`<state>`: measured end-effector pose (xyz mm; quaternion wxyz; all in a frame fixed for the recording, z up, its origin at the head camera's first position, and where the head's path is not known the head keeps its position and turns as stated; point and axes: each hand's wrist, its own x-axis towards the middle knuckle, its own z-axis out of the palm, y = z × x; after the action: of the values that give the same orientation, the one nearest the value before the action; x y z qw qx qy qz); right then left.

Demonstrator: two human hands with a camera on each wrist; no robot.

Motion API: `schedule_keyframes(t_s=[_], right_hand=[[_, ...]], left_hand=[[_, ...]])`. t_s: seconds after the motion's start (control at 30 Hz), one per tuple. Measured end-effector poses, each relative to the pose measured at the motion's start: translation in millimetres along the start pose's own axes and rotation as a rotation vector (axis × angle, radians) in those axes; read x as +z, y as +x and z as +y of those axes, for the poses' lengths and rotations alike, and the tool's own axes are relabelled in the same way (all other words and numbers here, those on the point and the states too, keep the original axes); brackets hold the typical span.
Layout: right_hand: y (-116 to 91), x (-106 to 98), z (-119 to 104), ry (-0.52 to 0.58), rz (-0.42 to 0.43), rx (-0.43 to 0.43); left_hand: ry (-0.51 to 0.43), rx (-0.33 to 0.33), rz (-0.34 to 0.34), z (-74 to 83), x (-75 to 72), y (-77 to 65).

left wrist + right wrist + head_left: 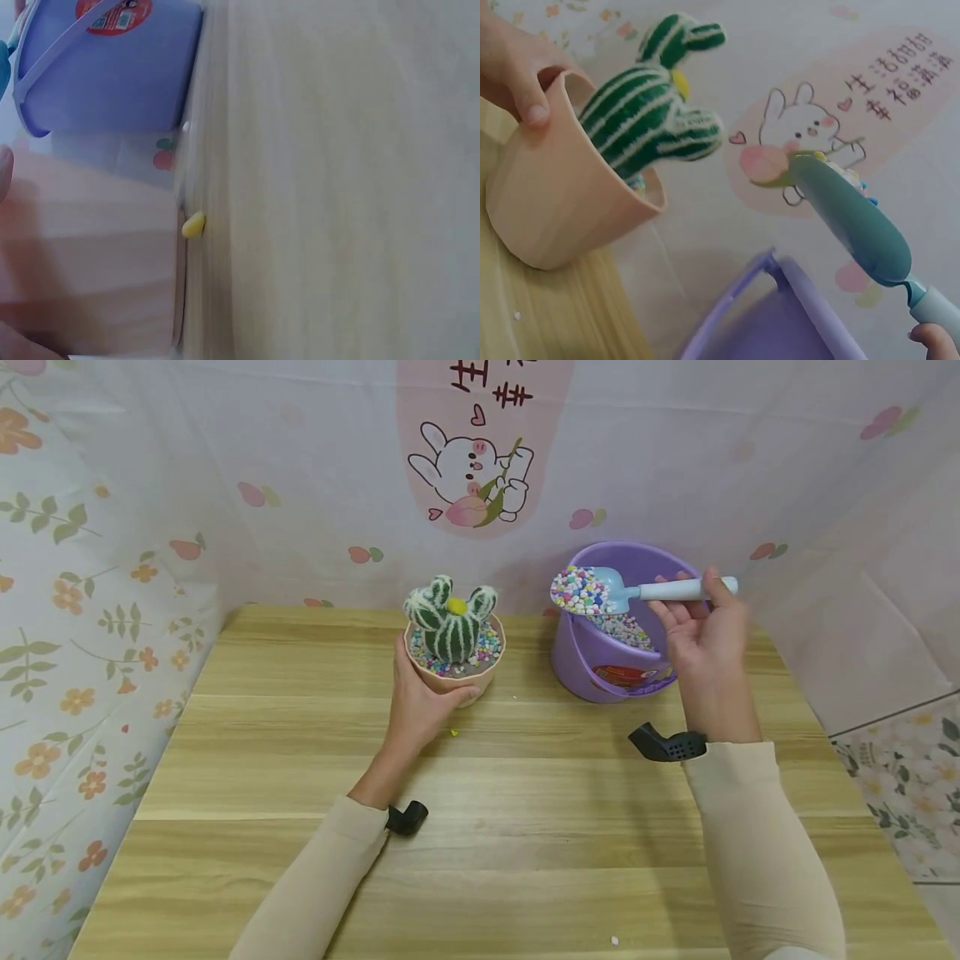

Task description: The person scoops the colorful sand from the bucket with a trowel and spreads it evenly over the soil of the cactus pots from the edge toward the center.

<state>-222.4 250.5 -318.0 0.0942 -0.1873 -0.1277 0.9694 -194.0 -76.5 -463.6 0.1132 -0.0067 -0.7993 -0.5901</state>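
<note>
My left hand (422, 697) grips a peach-coloured flowerpot (480, 683) from its left and front side. In the pot stands a green-and-white cactus (452, 635) with a yellow top, colourful pebbles (487, 652) around its base. My right hand (708, 635) holds the pale blue handle of a small scoop (617, 587), level above a purple bucket (592, 668). Colourful pebbles (581, 591) heap the scoop's blade. More pebbles (622, 628) lie inside the bucket. In the right wrist view the scoop's underside (862, 225) shows, with pebbles peeking over its edge.
A yellow pebble (194, 225) lies on the wooden table (487, 827) by the pot's base. One white pebble (615, 940) is near the front edge. Behind stands a printed cloth (300, 460) with a rabbit drawing; floral cloth (67, 693) hangs at the left.
</note>
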Motion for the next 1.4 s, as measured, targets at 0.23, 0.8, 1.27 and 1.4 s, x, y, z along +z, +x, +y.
schedule_keyframes(t_s=[0.23, 0.8, 1.27, 1.4], right_hand=[[-10, -2, 11, -0.007, -0.009, 0.006], [-39, -12, 42, -0.028, -0.022, -0.09], [-55, -24, 59, -0.033, -0.004, -0.199], [-58, -27, 67, -0.055, -0.003, -0.215]], left_hand=[[-0.048, 0.004, -0.078, -5.0, -7.6, 7.6], [-0.044, 0.079, -0.013, -4.9, -5.4, 4.5], [0.027, 0.073, 0.096, 0.7, 5.9, -2.0], [0.035, 0.061, 0.133, 3.0, 10.5, -5.0]])
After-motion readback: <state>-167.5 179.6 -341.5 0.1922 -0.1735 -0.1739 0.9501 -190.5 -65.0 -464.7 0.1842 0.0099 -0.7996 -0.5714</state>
